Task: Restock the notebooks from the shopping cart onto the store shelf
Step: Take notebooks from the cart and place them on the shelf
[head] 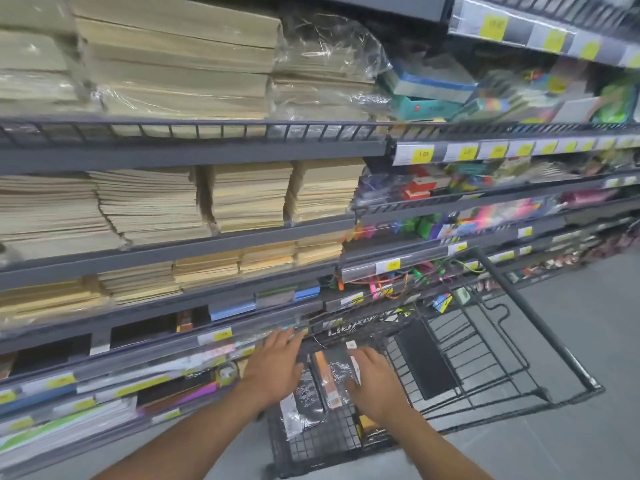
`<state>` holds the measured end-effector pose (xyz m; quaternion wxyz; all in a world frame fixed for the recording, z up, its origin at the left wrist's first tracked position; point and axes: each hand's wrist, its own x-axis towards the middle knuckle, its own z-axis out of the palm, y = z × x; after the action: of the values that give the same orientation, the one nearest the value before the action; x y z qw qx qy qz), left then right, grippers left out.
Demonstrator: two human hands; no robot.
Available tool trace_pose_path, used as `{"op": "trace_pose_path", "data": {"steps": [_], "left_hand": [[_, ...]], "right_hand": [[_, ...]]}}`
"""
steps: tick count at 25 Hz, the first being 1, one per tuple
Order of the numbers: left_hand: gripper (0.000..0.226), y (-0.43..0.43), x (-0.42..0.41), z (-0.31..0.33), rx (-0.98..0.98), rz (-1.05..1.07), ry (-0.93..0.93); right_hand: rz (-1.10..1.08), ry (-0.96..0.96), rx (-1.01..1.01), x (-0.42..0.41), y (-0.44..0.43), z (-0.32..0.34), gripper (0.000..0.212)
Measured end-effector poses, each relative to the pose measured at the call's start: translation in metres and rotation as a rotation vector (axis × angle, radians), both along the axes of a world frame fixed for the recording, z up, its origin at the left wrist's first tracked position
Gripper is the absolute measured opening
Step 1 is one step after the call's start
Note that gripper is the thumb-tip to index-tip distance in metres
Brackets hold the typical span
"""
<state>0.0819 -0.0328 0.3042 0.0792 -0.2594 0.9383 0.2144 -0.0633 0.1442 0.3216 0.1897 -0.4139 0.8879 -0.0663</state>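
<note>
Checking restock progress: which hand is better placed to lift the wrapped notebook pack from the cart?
Probably right: the right hand curls over the wrapped pack in the cart; the left hand is open beside it.

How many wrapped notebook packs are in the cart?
3: a black pack by the left hand, an orange-striped pack held by the right hand, a yellow-edged pack beside that wrist. Others may be hidden.

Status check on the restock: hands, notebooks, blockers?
Left hand open, over black wire shopping cart. Right hand grips shrink-wrapped black-and-orange notebook pack, inside cart, not yet shelved. No obstruction seen to grey metal store shelf.
</note>
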Motion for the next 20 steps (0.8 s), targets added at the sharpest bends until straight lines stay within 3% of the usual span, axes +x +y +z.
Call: {"op": "trace_pose_path", "data": {"steps": [7, 12, 20], "left_hand": [[0.068, 0.027, -0.032, -0.064, 0.189, 0.269, -0.035], [0.068, 0.055, -0.049, -0.118, 0.425, 0.618, -0.067], [0.078, 0.053, -0.081, -0.219, 0.685, 0.956, -0.152]], "right_hand": [[0.153, -0.218, 0.048, -0.062, -0.031, -0.045, 0.053], [0.242, -0.401, 0.129, -0.092, -0.039, -0.101, 0.055], [0.092, -0.623, 0.221, -0.097, -0.044, -0.208, 0.053]]}}
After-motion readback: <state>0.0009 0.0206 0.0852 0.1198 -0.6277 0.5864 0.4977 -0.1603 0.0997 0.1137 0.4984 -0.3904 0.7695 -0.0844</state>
